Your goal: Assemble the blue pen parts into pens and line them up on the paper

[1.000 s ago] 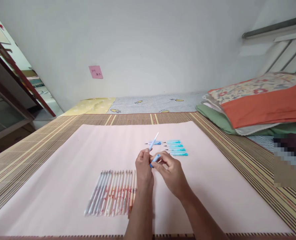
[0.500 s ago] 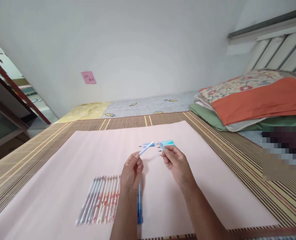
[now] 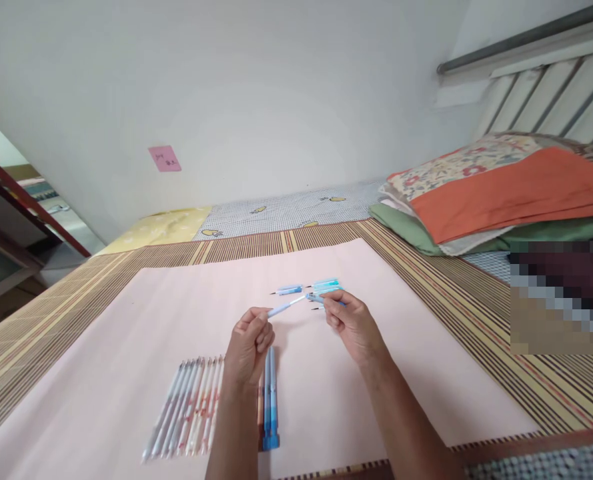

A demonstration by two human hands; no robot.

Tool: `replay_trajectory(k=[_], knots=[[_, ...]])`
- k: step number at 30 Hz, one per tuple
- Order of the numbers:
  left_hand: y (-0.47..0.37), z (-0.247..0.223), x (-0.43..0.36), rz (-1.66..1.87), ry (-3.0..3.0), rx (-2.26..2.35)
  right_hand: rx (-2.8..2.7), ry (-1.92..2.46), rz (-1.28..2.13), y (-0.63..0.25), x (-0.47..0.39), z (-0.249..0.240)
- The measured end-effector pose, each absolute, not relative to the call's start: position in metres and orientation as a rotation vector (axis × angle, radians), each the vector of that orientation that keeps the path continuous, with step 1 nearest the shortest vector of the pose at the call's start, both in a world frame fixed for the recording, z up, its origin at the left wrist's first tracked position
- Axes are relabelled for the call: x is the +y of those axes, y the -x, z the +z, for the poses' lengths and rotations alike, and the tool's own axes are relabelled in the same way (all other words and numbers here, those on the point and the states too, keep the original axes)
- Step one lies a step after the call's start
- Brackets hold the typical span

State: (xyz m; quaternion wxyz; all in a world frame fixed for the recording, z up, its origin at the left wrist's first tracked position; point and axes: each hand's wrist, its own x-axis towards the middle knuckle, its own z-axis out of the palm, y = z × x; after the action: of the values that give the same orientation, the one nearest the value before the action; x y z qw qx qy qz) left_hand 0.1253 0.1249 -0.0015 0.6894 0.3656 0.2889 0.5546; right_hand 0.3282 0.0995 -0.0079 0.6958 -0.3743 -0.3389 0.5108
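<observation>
Near the middle of the frame, both hands are hovering over a pink sheet (image 3: 116, 373), facing each other with a small gap between them. The left hand (image 3: 250, 337) is pinching a light blue pen barrel (image 3: 281, 309) between thumb and fingers, its other fingers curling in, and the barrel's white end is pointing to the right and slightly up. The right hand (image 3: 353, 323) is pinching a blue pen piece (image 3: 319, 298), which is pointing left towards that white end; whether the two are touching is too small to tell. Just behind, right of the frame's centre, slim blue pieces (image 3: 290, 291) and turquoise pieces (image 3: 326, 285) are lying on the sheet with their dark points to the left, some partly hiding behind the right hand. In the lower left of centre, a row of pale, red-patterned pens (image 3: 191, 407) is lying side by side, the left forearm covering part of it, and blue pens (image 3: 273, 393) are showing just right of that forearm. The sheet is resting on a striped mat (image 3: 96, 293). At the right, an orange and flowered pillow (image 3: 516, 193) is lying on green cloth (image 3: 406, 230), while a pink note (image 3: 165, 159) is sticking to the wall at upper left.
</observation>
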Motion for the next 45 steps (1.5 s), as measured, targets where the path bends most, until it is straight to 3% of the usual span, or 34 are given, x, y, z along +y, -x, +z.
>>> replay_trajectory(k=[17, 29, 45], knots=[[-0.119, 0.004, 0.126, 1.222, -1.01, 0.821, -1.012, 1.042, 1.074, -0.335, 0.092, -0.006], [-0.132, -0.001, 0.125, 1.153, -1.001, 0.881, -0.901, 0.846, 1.208, -0.314, 0.096, -0.009], [-0.148, -0.002, 0.12, 1.175, -0.916, 0.722, -0.821, 0.821, 1.076, -0.294, 0.095, -0.01]])
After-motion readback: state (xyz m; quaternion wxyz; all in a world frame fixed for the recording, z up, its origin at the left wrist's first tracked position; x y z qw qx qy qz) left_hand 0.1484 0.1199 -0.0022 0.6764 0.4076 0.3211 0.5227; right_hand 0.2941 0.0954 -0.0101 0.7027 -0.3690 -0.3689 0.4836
